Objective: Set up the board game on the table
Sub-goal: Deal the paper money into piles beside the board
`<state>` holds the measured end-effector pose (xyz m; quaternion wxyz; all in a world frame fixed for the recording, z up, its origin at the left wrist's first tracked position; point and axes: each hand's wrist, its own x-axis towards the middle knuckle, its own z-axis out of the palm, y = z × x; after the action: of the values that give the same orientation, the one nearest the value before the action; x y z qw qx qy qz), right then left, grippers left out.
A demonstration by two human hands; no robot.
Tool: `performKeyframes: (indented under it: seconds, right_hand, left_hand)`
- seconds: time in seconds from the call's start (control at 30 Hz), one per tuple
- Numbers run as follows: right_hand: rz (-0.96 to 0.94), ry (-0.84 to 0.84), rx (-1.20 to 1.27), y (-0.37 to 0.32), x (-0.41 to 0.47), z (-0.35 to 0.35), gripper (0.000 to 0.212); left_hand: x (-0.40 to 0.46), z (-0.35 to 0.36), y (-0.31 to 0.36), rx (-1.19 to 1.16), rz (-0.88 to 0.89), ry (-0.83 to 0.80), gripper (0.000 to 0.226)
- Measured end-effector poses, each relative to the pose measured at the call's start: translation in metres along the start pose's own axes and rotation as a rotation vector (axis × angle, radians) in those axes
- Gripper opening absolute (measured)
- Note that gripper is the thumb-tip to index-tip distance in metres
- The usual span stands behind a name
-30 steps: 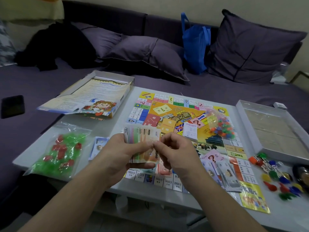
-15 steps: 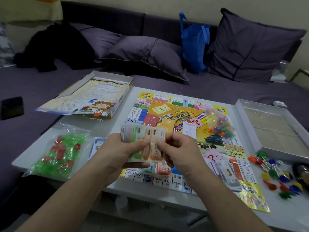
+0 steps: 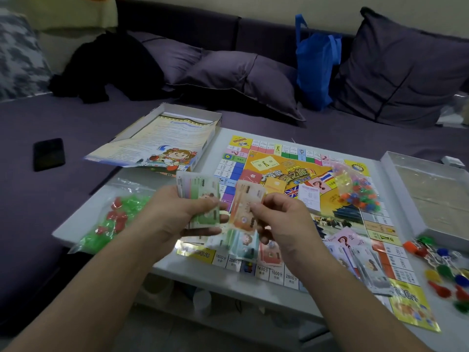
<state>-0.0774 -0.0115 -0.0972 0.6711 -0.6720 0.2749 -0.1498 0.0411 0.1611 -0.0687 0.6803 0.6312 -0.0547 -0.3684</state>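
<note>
From the head view, the left hand (image 3: 177,214) grips a stack of play money (image 3: 200,196) while the right hand (image 3: 281,224) pinches one orange note (image 3: 247,207) — both above the one game board (image 3: 291,179) on the table (image 3: 162,265). Two bags of pieces — green-red (image 3: 114,214), multicolored (image 3: 357,189).

Your two bare forearms reach forward and angle in toward each other. Your left hand (image 3: 177,214) is curled, thumb laid across the front, gripping. Your right hand (image 3: 281,222) sits just beside it, back toward you, fingertips and thumb pinched together.
</note>
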Motion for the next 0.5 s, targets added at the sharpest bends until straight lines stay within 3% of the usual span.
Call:
performKeyframes:
  seconds: [0.2, 0.5]
  right_hand:
    - [0.006, 0.075, -0.139, 0.006, 0.005, 0.013, 0.019]
    - [-0.005, 0.066, -0.379, 0.013, 0.016, 0.053, 0.011]
  left_hand:
    - [0.008, -0.035, 0.01, -0.037, 0.021, 0.173, 0.027]
    - [0.003, -0.047, 0.014, -0.139, -0.016, 0.145, 0.027]
